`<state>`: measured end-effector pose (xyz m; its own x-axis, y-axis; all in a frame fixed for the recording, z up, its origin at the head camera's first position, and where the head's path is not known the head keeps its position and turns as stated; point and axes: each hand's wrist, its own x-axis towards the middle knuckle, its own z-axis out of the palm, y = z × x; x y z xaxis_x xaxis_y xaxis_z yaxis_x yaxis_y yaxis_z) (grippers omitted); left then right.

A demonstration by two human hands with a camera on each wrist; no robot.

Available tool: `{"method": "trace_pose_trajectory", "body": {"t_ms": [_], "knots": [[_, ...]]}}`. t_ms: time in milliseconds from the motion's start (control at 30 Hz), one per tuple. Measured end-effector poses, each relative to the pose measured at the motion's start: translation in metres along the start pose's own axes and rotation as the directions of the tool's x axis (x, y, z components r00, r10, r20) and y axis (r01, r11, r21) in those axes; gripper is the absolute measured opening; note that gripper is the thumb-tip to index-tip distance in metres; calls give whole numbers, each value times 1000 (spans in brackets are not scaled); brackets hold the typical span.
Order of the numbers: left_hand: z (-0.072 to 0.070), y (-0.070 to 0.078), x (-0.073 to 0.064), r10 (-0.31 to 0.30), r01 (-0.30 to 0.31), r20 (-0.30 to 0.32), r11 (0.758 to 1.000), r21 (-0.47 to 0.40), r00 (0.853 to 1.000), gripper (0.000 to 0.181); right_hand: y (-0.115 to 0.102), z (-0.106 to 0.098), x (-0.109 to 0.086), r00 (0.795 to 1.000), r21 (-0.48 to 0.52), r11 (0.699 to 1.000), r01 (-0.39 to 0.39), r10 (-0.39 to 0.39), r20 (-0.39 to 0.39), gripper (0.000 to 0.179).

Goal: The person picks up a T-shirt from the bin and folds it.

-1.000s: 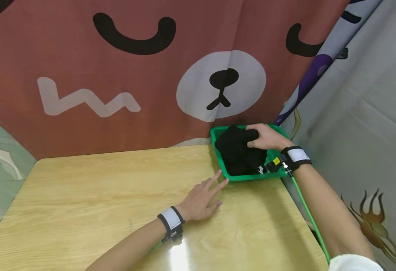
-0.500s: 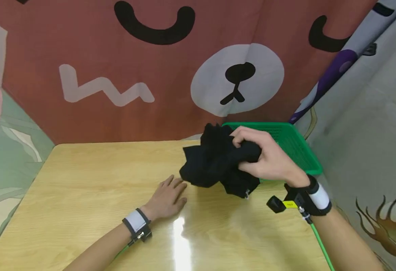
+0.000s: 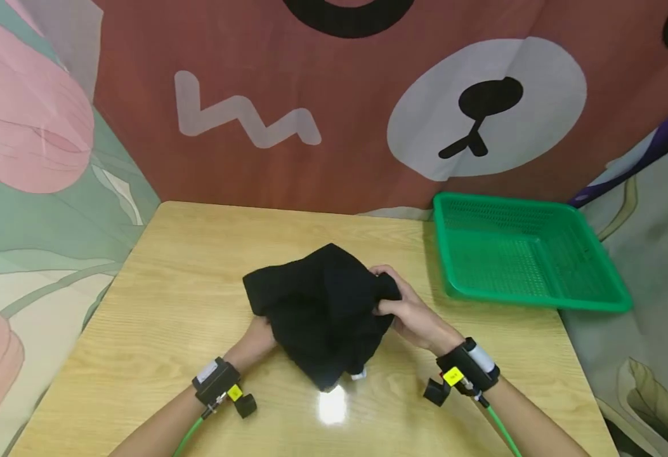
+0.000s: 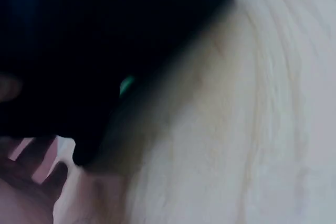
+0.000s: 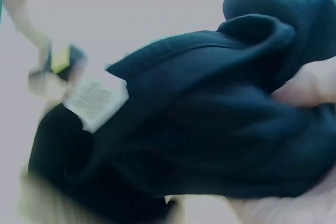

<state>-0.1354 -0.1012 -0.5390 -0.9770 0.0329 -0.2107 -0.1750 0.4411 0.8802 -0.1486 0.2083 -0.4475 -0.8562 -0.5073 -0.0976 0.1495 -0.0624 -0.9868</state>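
A crumpled black garment (image 3: 325, 311) hangs over the middle of the table. My right hand (image 3: 413, 314) pinches its right side between thumb and fingers; the right wrist view shows the thumb (image 5: 307, 85) pressed into the folds. A white care label (image 5: 98, 98) sticks out from a seam. My left hand (image 3: 257, 343) reaches under the garment's left side, its fingers hidden by the cloth in the head view. In the left wrist view the left hand (image 4: 26, 177) has its fingers apart below the dark fabric, not curled round it.
A green plastic basket (image 3: 539, 303) with perforated walls stands at the table's back right corner. The wooden table (image 3: 196, 254) meets a brown cartoon-bear curtain (image 3: 356, 178) at the back. Green cables (image 3: 502, 425) run from both wrist cameras.
My right hand has lifted the black garment out of the green basket and brought it left to mid-table. My left hand has come in under the garment's left side. The head view has turned left.
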Motion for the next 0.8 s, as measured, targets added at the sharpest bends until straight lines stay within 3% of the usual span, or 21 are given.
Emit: {"method": "trace_pose_trajectory", "body": {"t_ms": [33, 67, 133, 200, 300, 400, 467, 500, 600, 733, 800], "knots": [[-5, -1, -1, -25, 22, -22, 994, -104, 999, 48, 8, -8, -4, 997, -110, 992, -56, 49, -62, 54], [-16, -8, -6, 116, -105, 38, 973, -205, 993, 50, 15, -14, -8, 988, -238, 965, -108, 78, -131, 58], [-31, -8, -6, 136, -125, 24, 957, -262, 990, 42, 30, -20, -13, 967, -451, 875, -177, 68, -247, 62], [-44, -8, -6, 199, -181, 31, 937, -299, 980, 35, 41, -17, -18, 947, -625, 759, -186, -31, -319, 60], [-56, -6, -6, 209, -191, 35, 942, -276, 977, 15, 54, 3, -18, 920, -780, 608, -147, -205, -334, 67], [-60, -4, -6, 211, -191, 52, 948, -256, 976, 14, 62, 22, -16, 901, -899, 417, -135, -326, -286, 82], [-62, -6, -7, 210, -194, 49, 954, -227, 976, 13, 65, 28, -16, 900, -932, 344, -117, -361, -246, 72], [-64, -7, -7, 207, -193, 43, 957, -214, 977, 12, 66, 28, -17, 900, -938, 332, -99, -373, -227, 63], [-73, -12, -8, 184, -177, 26, 968, -175, 983, 13, 63, 14, -24, 896, -930, 366, -36, -401, -193, 35], [-94, -17, -10, 119, -121, -21, 986, -115, 993, 17, 54, -16, -37, 845, -899, 438, -18, -474, -248, 21], [-109, -20, -11, 87, -92, -62, 992, -88, 994, 20, 49, -28, -46, 813, -863, 504, -36, -488, -318, 20]]}}
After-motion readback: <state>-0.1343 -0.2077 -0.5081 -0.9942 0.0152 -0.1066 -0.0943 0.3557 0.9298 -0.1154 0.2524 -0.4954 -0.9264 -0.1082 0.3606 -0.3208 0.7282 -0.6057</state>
